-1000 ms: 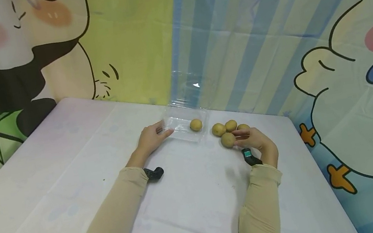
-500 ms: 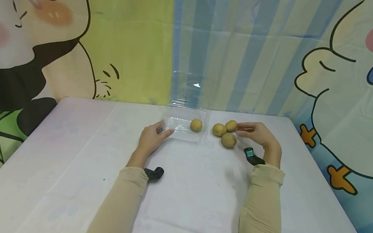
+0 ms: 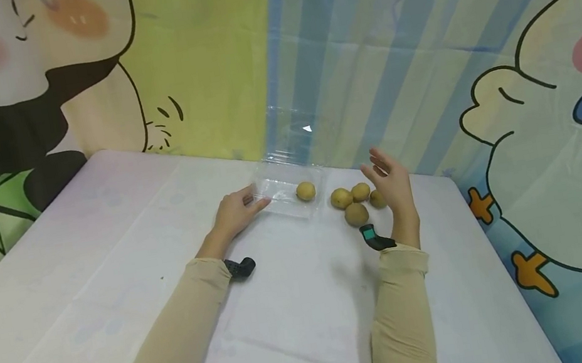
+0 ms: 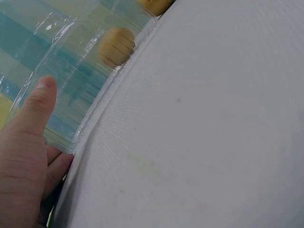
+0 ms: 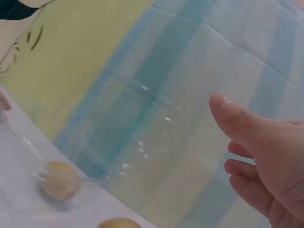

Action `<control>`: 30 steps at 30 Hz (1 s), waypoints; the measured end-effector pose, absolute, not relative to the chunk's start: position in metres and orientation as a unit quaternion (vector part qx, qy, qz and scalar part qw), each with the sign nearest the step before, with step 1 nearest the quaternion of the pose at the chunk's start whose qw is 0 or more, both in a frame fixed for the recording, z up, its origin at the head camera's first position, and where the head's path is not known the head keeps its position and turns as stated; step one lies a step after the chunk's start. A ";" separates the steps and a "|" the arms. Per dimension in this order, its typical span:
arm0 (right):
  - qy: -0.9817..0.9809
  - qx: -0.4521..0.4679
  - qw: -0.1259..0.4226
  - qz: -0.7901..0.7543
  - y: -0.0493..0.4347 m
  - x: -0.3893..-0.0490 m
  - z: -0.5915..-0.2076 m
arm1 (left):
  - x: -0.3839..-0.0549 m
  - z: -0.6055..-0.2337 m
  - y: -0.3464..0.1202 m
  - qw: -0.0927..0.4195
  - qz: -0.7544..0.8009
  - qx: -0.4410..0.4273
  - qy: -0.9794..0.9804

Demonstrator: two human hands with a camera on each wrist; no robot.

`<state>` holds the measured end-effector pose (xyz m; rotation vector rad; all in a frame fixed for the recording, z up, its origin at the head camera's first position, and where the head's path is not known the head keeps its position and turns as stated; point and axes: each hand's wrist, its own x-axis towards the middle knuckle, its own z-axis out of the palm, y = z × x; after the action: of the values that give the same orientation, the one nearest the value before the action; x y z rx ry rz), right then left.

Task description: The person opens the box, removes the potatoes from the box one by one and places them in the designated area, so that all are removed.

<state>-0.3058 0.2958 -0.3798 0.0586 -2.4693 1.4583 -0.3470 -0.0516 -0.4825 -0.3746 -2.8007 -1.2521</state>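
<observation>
A clear plastic clamshell box (image 3: 286, 206) stands at the back of the table with its lid (image 3: 289, 134) raised. One potato (image 3: 305, 191) lies inside, toward the right end. My left hand (image 3: 235, 210) pinches the box's left wall; in the left wrist view the thumb (image 4: 42, 97) is over the rim and the fingers are outside. Right of the box sit several potatoes, among them a larger front one (image 3: 356, 215) and one at the right (image 3: 377, 199). My right hand (image 3: 391, 181) is raised above them, fingers loosely spread, holding nothing.
A white cloth covers the table (image 3: 283, 310). Behind it hangs a printed curtain (image 3: 215, 60) with cartoon animals, and the box's lid stands close to it. Each wrist carries a black device, seen at the left wrist (image 3: 241, 269) and right wrist (image 3: 377, 239).
My right hand has left the potatoes and risen, uncovering the one at the right. The left hand and the box stay in place.
</observation>
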 end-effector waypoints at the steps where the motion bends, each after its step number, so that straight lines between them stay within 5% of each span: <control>1: -0.855 0.030 0.132 0.500 0.287 -0.305 -0.374 | -0.347 -0.483 -0.052 0.026 -0.405 -0.121 -0.906; 18: -0.920 0.126 0.021 0.370 0.214 -0.340 -0.400 | -0.348 -0.484 -0.052 0.028 -0.413 -0.118 -0.903; 30: -0.965 0.092 -0.029 0.244 0.190 -0.345 -0.402 | -0.348 -0.481 -0.053 0.035 -0.409 -0.124 -0.903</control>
<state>-0.3448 0.1900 -0.4017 0.2941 -3.0881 0.7803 -0.3483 -0.0531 -0.4814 -0.3825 -2.7758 -1.2569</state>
